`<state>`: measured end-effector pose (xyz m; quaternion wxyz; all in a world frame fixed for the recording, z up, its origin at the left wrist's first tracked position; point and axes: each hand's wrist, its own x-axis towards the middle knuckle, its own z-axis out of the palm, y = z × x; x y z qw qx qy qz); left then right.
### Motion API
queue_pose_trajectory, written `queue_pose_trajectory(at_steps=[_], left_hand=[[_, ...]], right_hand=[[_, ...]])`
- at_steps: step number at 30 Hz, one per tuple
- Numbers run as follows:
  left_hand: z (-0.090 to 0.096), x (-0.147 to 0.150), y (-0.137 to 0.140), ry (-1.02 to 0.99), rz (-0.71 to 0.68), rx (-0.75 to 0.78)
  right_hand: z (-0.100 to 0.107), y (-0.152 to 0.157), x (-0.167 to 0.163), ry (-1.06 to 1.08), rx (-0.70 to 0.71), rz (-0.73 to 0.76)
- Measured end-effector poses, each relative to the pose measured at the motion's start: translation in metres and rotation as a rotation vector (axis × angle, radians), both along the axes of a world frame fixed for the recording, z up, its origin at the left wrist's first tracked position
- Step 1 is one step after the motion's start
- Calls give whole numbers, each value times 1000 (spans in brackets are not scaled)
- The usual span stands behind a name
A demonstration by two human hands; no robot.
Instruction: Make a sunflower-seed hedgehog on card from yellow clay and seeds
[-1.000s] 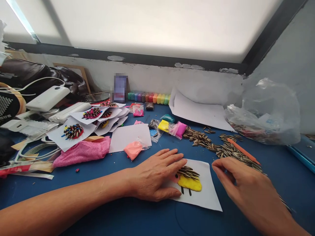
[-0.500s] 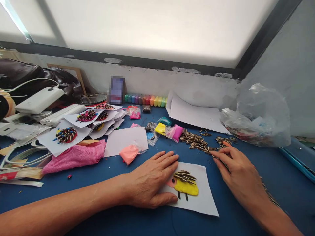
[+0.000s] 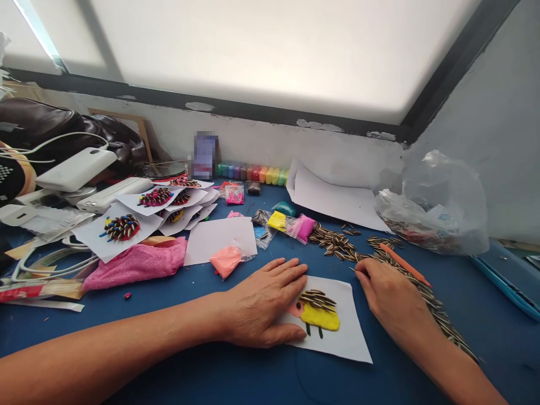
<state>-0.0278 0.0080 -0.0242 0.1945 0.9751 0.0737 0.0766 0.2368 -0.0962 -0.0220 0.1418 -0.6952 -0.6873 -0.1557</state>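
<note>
My left hand [image 3: 270, 306] lies flat on the left part of a white sheet [image 3: 352, 343], fingers stretched out. On that sheet is a clay animal with a yellow body [image 3: 321, 318], a pink face partly hidden by my fingers, a black eye and dark legs. Striped sunflower seeds [image 3: 318, 300] overlap along its back. To the right of the sheet, my right hand [image 3: 386, 289] is closed in a pinch, with the thin tip of a sunflower seed [image 3: 352, 269] showing at its fingertips. Close behind this hand lie an orange stick-like tool [image 3: 405, 264] and a long spread of loose seeds [image 3: 449, 326].
A seed pile [image 3: 333, 242] lies beyond the sheet, near bagged yellow clay [image 3: 277, 220] and orange clay [image 3: 225, 260]. Finished seed pictures [image 3: 120, 230], a pink cloth [image 3: 139, 264] and a white power bank [image 3: 76, 169] crowd the left. A plastic bag [image 3: 442, 208] stands back right.
My right hand has drawn back slightly left and down from the seeds, its fingers closing into a pinch, uncovering the orange tool. My left hand stays on the sheet. The view has shifted slightly.
</note>
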Motion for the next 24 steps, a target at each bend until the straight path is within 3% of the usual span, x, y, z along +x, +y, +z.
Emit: queue_pose_trajectory(at_steps=[9,17,24], left_hand=[[-3,-1,1,-36,-6,4],[-5,0,2,-40,-4,15],[-4,0,2,-40,-10,10]], right_hand=[[24,-15,-5,72,2,-94],[15,-13,-3,146,-82,-41],[2,-16,7,125,-24,-34]])
